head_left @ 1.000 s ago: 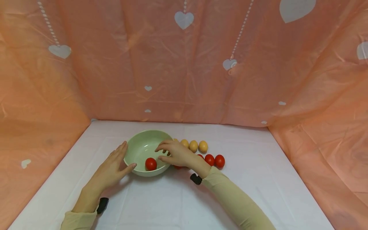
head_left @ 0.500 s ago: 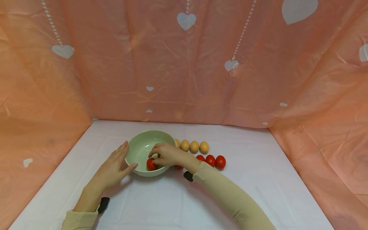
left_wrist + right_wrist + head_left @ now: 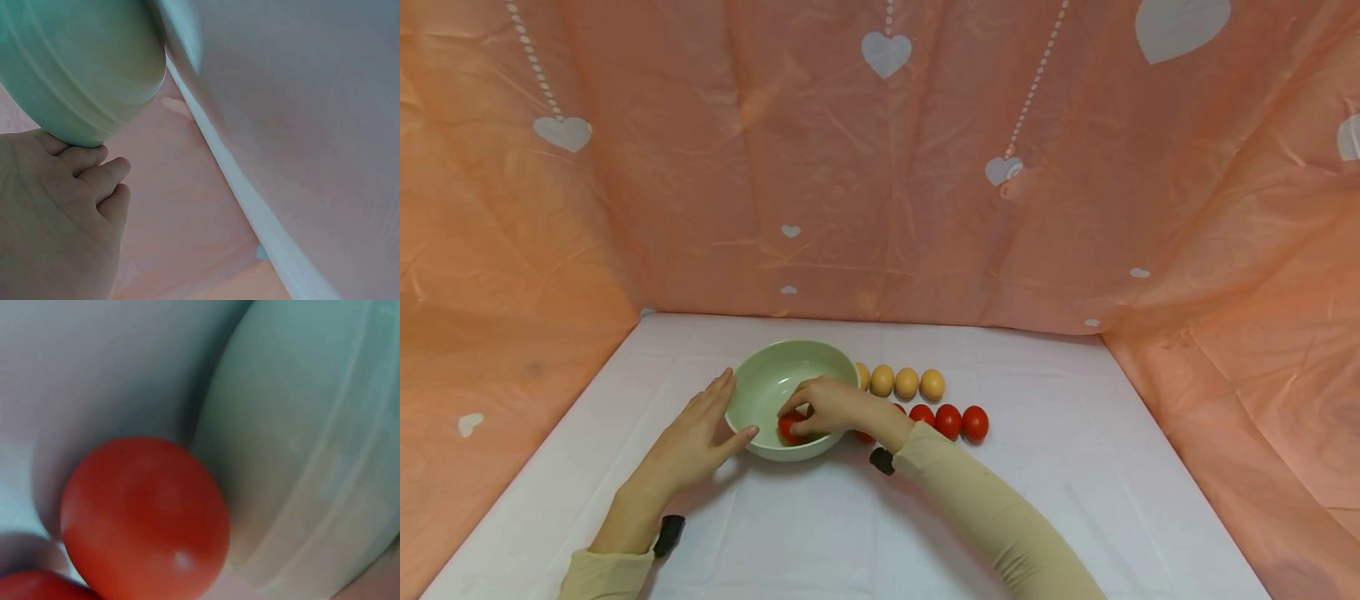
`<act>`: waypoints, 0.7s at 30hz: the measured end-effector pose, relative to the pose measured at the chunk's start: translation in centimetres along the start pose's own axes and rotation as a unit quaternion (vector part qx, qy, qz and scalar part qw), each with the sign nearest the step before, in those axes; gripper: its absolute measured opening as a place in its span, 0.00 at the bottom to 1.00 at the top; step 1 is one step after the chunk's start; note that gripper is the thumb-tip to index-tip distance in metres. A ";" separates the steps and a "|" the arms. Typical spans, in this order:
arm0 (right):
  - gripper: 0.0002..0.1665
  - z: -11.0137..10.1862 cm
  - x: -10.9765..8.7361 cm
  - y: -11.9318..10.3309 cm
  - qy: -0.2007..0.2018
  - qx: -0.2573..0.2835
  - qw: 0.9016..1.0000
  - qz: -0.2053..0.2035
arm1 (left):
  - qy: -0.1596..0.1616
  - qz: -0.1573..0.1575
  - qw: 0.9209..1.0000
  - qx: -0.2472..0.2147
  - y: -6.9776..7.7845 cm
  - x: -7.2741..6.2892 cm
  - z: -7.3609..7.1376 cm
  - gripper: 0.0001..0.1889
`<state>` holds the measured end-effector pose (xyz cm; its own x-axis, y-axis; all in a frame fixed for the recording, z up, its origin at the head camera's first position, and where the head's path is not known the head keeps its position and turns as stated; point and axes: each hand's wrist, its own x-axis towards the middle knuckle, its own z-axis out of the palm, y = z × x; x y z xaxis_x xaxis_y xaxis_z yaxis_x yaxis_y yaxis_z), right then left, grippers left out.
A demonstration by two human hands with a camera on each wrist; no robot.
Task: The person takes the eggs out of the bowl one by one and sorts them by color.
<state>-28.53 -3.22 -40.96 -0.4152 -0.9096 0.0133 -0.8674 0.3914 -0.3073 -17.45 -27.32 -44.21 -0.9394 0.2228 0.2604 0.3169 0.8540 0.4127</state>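
A light green bowl [image 3: 760, 375] stands on the white table, left of centre in the head view. My left hand [image 3: 688, 442] rests against its left side, fingers straight along the outer wall and thumb at the rim. The left wrist view shows that hand [image 3: 69, 200] touching the bowl's wall [image 3: 81, 69]. My right hand [image 3: 831, 404] reaches over the right rim and grips a red egg [image 3: 788, 427] inside the bowl, with fingers and thumb curled round it. Its fingertips do not show in the right wrist view, which has another red egg [image 3: 147, 519] beside the bowl outside.
Right of the bowl, several red eggs [image 3: 948, 422] lie in a row, partly covered by the right forearm. Behind them runs a row of yellow eggs [image 3: 907, 383]. An orange cloth [image 3: 880, 208] with pale hearts hangs behind the table [image 3: 1037, 483] and along both sides.
My right hand has moved left and down into the bowl, and its fingers have closed round the red egg there. My left hand has stayed at the bowl's side.
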 end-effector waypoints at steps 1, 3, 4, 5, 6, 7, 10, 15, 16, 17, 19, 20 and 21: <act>0.18 0.1 0.0 0.0 -0.001 0.002 1.000 0.003 | 0.001 0.000 1.000 0.000 0.0 0.0 0.0 0.49; 0.20 0.1 0.1 0.0 -0.002 0.004 1.000 0.005 | 0.002 0.001 1.000 0.000 0.0 0.0 0.0 0.49; 0.21 0.2 0.1 0.0 -0.003 0.004 1.000 0.006 | 0.002 0.001 1.000 0.000 0.0 0.0 0.0 0.49; 0.21 0.2 0.1 0.0 -0.003 0.004 1.000 0.007 | 0.003 0.001 1.000 -0.001 0.0 0.0 0.0 0.49; 0.21 0.3 0.1 0.0 -0.002 0.002 1.000 0.008 | 0.003 0.002 1.000 0.000 0.0 0.0 0.0 0.49; 0.21 0.3 0.1 0.1 -0.002 0.000 1.000 0.009 | 0.004 0.003 1.000 0.000 0.0 0.0 0.0 0.49; 0.21 0.4 0.0 0.1 0.001 -0.004 1.000 0.013 | 0.006 0.005 1.000 0.001 0.0 0.1 0.0 0.49; 0.21 0.4 -0.1 0.2 0.015 -0.012 1.000 0.006 | 0.004 0.004 1.000 0.001 0.0 0.1 0.0 0.49; 0.21 0.4 -0.1 0.1 0.017 -0.014 1.000 0.003 | 0.003 0.004 1.000 0.002 0.0 0.1 0.0 0.49; 0.22 0.4 -0.1 0.2 0.020 -0.015 1.000 0.001 | 0.002 0.004 1.000 0.002 0.0 0.1 0.0 0.49; 0.22 0.4 -0.2 0.2 0.027 -0.014 1.000 -0.001 | -0.001 0.002 1.000 0.001 0.0 0.1 0.0 0.49; 0.22 0.4 -0.2 0.2 0.029 -0.012 0.999 -0.002 | -0.001 0.003 1.000 0.002 0.0 0.1 0.0 0.49; 0.22 0.4 -0.3 0.1 0.033 -0.010 0.999 -0.003 | 0.000 0.004 1.000 0.003 0.0 0.1 0.0 0.49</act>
<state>-28.44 -2.98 -41.36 -0.4267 -0.9011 0.0770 -0.8747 0.3897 -0.2881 -17.53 -27.31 -44.22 -0.9371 0.2289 0.2634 0.3230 0.8548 0.4063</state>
